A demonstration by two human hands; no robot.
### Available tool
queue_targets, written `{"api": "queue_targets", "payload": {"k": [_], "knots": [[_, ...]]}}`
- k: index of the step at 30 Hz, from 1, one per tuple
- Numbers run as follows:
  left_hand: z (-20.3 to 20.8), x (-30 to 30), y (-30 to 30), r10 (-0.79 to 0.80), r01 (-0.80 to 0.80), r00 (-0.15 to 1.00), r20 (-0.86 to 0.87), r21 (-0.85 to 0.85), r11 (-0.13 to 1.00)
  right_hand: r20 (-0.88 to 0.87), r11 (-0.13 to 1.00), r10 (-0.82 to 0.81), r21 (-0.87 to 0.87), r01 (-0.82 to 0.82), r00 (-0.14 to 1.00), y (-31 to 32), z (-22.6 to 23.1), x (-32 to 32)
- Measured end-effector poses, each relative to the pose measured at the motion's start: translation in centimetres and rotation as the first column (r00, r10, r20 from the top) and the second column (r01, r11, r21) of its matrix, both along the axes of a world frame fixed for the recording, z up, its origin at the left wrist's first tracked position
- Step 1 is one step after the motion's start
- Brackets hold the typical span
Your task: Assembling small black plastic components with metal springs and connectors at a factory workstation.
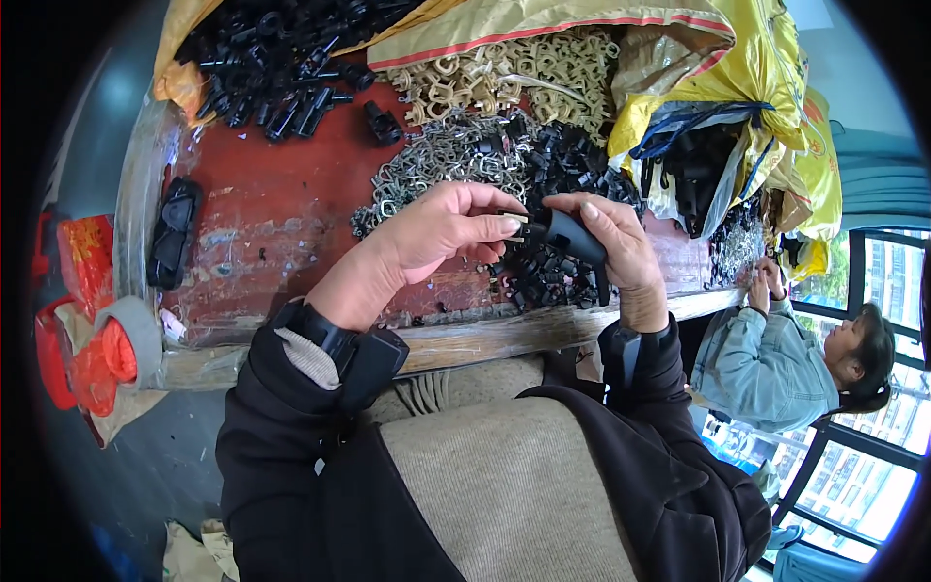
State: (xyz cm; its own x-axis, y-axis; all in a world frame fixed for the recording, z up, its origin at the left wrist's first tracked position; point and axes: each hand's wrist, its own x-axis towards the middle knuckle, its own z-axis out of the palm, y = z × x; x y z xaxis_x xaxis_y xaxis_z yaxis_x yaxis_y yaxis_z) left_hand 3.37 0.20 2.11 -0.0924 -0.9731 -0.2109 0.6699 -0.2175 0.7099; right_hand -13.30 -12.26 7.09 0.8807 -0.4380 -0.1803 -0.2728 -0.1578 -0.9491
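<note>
Black handle [574, 239], centre of frame | right hand [628, 247] closed round it, left hand [441, 231] pinching a small cream clip [522, 219] by its left end | contact partly hidden, can't tell if joined | best approach, I'd judge: both parts straight, steady, gently pressed

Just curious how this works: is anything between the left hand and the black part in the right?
Only the pale piece, pinched in the left hand at the end of the black part; nothing else visible in between.

Wearer's two hands [441, 233] [624, 241], one held black part [574, 239], one co-worker [771, 373]
</note>
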Motion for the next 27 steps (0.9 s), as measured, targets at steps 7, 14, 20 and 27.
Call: {"api": "queue_targets", "payload": {"k": [7,14,20,27], "knots": [[0.4,-0.4,-0.1,0.080,-0.067,0.972,0.222,-0.064,0.996,-0.045,0.937,-0.205,0.280,0.209,0.978,1.1,-0.1,1.0],[0.3,-0.3,0.0,0.060,-0.045,0.942,0.330,-0.053,0.998,0.027,0.917,-0.291,0.294,0.271,0.956,2.0,-1.1,1.2],[0.2,-0.3,0.0,0.095,-0.090,0.962,0.256,-0.030,0.995,0.022,0.727,-0.535,0.522,0.446,0.845,4.1,-2.2,1.8],[0.0,-0.2,0.1,0.111,-0.113,0.970,0.214,-0.001,0.994,0.024,0.665,-0.612,0.556,0.498,0.790,5.2,-2.7,1.9]]}}
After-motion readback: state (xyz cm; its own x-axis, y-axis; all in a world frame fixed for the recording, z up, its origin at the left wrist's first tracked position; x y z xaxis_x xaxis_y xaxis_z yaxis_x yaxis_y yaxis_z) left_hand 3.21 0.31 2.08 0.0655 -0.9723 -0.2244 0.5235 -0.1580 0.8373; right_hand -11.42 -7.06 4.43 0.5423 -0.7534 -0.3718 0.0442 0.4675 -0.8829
